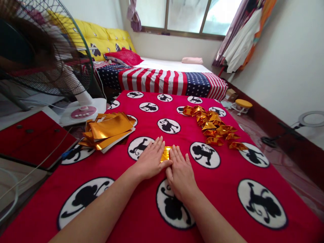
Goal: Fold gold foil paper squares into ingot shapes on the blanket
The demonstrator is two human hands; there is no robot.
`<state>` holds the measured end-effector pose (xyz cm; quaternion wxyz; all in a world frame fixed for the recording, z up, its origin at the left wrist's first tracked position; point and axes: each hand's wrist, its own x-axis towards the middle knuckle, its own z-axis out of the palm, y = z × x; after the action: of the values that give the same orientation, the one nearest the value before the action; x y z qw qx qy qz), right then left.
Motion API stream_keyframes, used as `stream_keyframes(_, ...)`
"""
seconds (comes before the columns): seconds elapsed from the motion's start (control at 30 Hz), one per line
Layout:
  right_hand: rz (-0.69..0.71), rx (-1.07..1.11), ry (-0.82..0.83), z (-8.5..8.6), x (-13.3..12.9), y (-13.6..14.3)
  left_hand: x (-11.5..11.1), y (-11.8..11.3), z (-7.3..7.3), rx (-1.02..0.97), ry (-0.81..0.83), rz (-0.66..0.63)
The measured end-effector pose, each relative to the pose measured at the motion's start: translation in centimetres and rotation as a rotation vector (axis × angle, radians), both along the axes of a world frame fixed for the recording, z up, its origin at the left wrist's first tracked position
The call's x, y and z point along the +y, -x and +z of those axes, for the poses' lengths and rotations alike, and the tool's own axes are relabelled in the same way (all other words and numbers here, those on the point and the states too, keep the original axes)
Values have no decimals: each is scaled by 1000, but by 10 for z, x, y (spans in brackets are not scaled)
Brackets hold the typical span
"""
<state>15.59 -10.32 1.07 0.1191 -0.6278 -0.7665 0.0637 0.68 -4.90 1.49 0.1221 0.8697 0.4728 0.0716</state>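
A small folded piece of gold foil paper (165,154) lies on the red cloth with round monkey prints (217,195). My left hand (151,158) rests flat over its left end, fingers stretched forward and thumb reaching across its near edge. Over the right end lies my right hand (181,170), also flat with fingers extended. Only the middle strip of the foil shows between them; both ends are hidden. To the left is a loose stack of gold foil sheets (112,126). Several folded gold paper ingots (209,126) sit in a cluster on the right.
A standing fan (83,108) is at the left beside a red-topped cabinet (32,138). Beyond the cloth stands a bed with a striped, starred cover (162,81). A yellow stool (243,103) and a ring light (312,118) are on the right.
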Motion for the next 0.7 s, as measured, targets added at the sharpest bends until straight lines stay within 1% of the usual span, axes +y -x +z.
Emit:
stream_keyframes(0.13, 2, 1, -20, 0, 0, 0, 1, 0, 0, 3, 10, 2)
stream_keyframes(0.27, 4, 41, -7, 2, 1, -3, 1, 1, -1, 4, 7, -4)
stream_keyframes(0.43, -20, 161, 8, 4, 4, -8, 2, 1, -1, 6, 13, -6)
stream_keyframes(0.53, -46, 229, -10, 4, 7, -12, 2, 1, 0, 12, 23, -10)
stream_keyframes(0.6, -19, 209, -33, 4, 7, -13, 1, 1, 0, 12, 28, -11)
stream_keyframes(0.7, 88, 119, -73, 5, 8, -12, 1, 1, 0, 7, 28, -9)
